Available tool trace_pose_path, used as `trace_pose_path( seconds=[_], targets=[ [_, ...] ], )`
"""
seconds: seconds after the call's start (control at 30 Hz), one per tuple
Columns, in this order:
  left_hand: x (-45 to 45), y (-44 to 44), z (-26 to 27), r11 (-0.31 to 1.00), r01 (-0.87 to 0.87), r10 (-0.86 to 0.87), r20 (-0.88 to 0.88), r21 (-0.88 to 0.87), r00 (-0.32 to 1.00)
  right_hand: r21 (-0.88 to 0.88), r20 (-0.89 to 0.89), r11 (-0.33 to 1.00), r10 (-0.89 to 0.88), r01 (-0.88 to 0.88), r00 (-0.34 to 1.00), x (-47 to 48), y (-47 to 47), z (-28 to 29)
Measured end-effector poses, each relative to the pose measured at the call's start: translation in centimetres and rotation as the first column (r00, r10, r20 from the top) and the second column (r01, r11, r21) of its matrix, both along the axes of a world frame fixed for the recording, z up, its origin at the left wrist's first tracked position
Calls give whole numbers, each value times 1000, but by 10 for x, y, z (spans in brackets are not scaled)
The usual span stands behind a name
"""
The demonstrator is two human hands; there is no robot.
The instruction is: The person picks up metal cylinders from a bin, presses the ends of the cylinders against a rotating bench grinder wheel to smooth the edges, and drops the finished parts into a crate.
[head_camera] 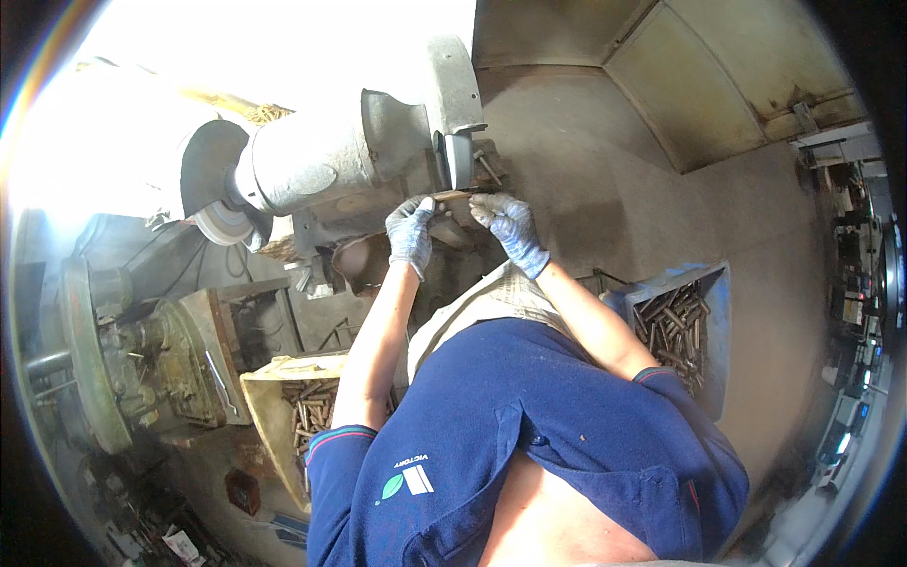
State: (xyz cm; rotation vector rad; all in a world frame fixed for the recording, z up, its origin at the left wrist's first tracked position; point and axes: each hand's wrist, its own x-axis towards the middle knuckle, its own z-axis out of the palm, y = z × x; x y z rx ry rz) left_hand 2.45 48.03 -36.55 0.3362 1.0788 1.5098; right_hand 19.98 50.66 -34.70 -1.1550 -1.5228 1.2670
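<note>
My left hand (411,228), in a worn grey-blue work glove, pinches one end of a slim metal rod (451,195). At the rod's other end are the bent fingers of my right hand (506,225), gloved the same way. The rod lies crosswise at the lower edge of a grinding wheel (459,161), partly covered by a metal guard (453,85). Whether rod and wheel touch cannot be told. The wheel belongs to a bench grinder (312,166), whose second wheel (224,221) is at the left under its own guard.
A yellowish bin (258,397) at the lower left and a blue bin (719,340) at the right both hold many metal pieces. A green machine (92,354) stands at the far left, with a wrench (221,383) beside it. Metal panels (708,85) rise at the upper right.
</note>
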Motion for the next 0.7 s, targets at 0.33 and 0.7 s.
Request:
trace_pose_path(
  seconds=[0.33,0.7],
  targets=[
    [9,3,0,999,47,-49,-169,-18,984,-44,26,999,-21,22,999,13,4,-4],
    [-14,2,-11,998,21,-32,-173,-63,984,-87,-69,996,3,-9,998,-9,3,-15]
  ],
)
